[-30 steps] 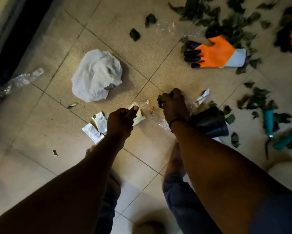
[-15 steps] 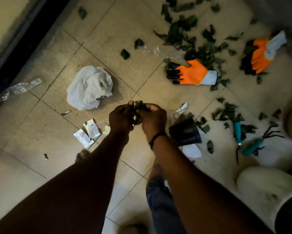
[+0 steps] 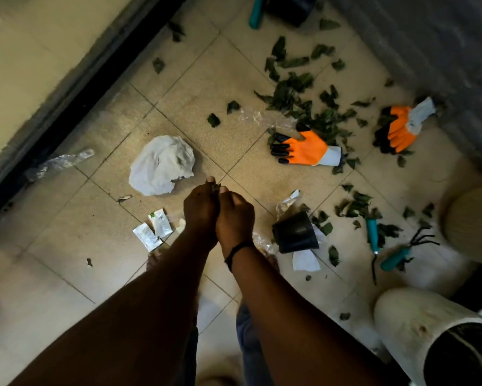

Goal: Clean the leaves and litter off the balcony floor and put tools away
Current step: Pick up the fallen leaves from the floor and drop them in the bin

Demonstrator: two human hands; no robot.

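Leaves [image 3: 215,188] between both hands, black pot [image 3: 295,232] toppled

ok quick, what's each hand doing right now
Left hand: fingers curled, pinching a small clump of leaves.
Right hand: curled against the left, touching the same clump.

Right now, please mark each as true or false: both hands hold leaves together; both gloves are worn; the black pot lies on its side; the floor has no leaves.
1. Left hand and right hand hold leaves together: true.
2. Both gloves are worn: false; one glove and the other glove lie on the floor.
3. The black pot lies on its side: true.
4. The floor has no leaves: false; scattered leaves remain.
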